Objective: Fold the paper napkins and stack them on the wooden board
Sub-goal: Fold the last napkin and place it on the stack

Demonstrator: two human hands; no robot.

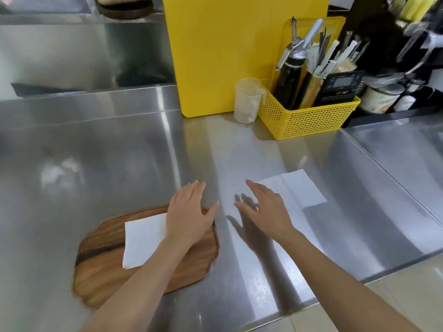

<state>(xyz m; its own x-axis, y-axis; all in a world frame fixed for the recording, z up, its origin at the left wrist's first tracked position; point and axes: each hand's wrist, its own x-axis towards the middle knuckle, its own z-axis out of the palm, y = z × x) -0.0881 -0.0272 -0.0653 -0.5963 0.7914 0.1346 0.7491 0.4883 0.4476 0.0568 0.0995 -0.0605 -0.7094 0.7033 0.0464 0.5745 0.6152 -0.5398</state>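
A brushed stainless-steel counter [119, 152] fills most of the view, streaked with reflected light, with a seam running along its right side and pale floor tiles showing past its near right corner. Near the counter's front edge, toward the left, lies a rounded brown wooden board [100, 264], and a folded white paper napkin [141, 240] rests flat on the board's far half. The left hand [189, 212] is spread over the board's far right edge, fingers apart and holding nothing, its wrist overlapping the napkin's right side. The right hand [263, 209] is likewise spread wide and empty, above an unfolded white paper napkin [294, 190] that lies flat on the counter right of the board. Along the counter's back edge a tall yellow plastic cutting board [227, 51] leans upright, with a clear plastic measuring jug [247, 101] just beside a yellow perforated basket [309, 118] packed with utensils and a black dispenser bottle [287, 77].
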